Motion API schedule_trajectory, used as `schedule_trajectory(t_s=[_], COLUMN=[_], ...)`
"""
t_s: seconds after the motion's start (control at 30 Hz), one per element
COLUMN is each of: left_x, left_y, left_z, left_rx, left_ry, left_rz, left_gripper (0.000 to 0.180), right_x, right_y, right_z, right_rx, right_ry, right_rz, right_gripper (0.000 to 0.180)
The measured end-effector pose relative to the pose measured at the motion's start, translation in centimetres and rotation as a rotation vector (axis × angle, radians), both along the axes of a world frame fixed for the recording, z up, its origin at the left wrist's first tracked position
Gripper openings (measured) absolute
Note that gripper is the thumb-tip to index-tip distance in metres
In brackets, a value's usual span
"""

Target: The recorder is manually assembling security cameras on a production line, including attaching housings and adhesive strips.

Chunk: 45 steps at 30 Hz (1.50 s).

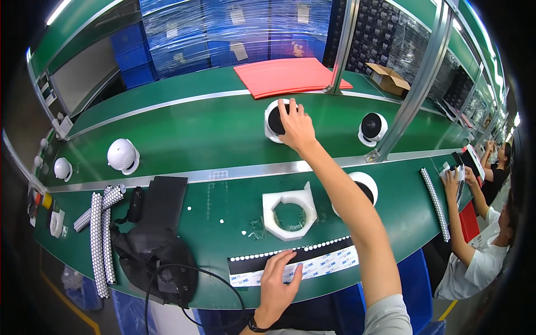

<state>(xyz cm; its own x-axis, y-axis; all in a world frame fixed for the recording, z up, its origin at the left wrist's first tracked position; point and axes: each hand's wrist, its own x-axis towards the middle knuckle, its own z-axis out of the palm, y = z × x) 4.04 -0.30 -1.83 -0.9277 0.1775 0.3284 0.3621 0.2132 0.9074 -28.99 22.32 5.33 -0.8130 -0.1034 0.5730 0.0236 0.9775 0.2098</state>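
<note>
My right hand (pixel 297 124) is stretched far forward across the table. Its fingers are curled over the black front of a white ball-shaped device (pixel 268 127) on the green belt. Close to the table's front edge, my left hand (pixel 279 283) lies with thumb and fingers apart on a long sheet of stick-on pads (pixel 329 262); the sheet has a row of white dots along a black strip and a printed white backing. Beyond that sheet stands a white foam ring (pixel 268 216). Partly behind my right forearm is another white device (pixel 365 181) with a dark centre.
More white devices (pixel 122 156) (pixel 372 128) stand along the belt. Left on the table lie dotted rolls (pixel 97 245), a black mesh bag (pixel 156 262) and a cable. A metal post (pixel 416 84) rises at right. A co-worker (pixel 474 262) works at the right end.
</note>
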Motion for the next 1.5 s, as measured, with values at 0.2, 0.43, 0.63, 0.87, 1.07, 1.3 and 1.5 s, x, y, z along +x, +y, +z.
schedule_trajectory(t_s=[0.2,0.43,0.63,0.87,1.07,1.3,1.5], left_x=[-0.1,-0.2,-0.1,-0.7,-1.9,-3.4,-5.0], left_y=[0.1,-0.9,0.0,-0.4,-0.9,0.2,1.2], left_z=[-0.2,0.1,0.3,1.8,2.4,4.8,4.1], left_rx=[-0.049,-0.065,-0.010,0.046,0.078,0.040,-0.011], left_ry=[0.010,-0.004,-0.008,0.036,0.064,0.083,0.078], left_rz=[-0.029,-0.001,-0.030,-0.032,0.003,-0.101,0.133], left_gripper=[0.031,0.030,0.029,0.025,0.026,0.114,0.102], right_x=[0.0,16.2,27.9,28.1,28.1,25.3,20.6], right_y=[2.1,-0.7,2.3,6.1,6.7,3.8,0.6], right_z=[-1.6,4.9,1.6,0.1,2.4,3.9,-2.0], right_rx=[0.006,-0.007,0.348,0.131,-0.346,-1.312,-1.246], right_ry=[-0.113,-0.424,-0.280,-0.214,-0.132,-0.972,-0.771], right_rz=[-0.170,-0.170,-0.409,-0.169,0.028,0.658,0.738], right_gripper=[0.115,0.109,0.116,0.124,0.115,0.113,0.077])
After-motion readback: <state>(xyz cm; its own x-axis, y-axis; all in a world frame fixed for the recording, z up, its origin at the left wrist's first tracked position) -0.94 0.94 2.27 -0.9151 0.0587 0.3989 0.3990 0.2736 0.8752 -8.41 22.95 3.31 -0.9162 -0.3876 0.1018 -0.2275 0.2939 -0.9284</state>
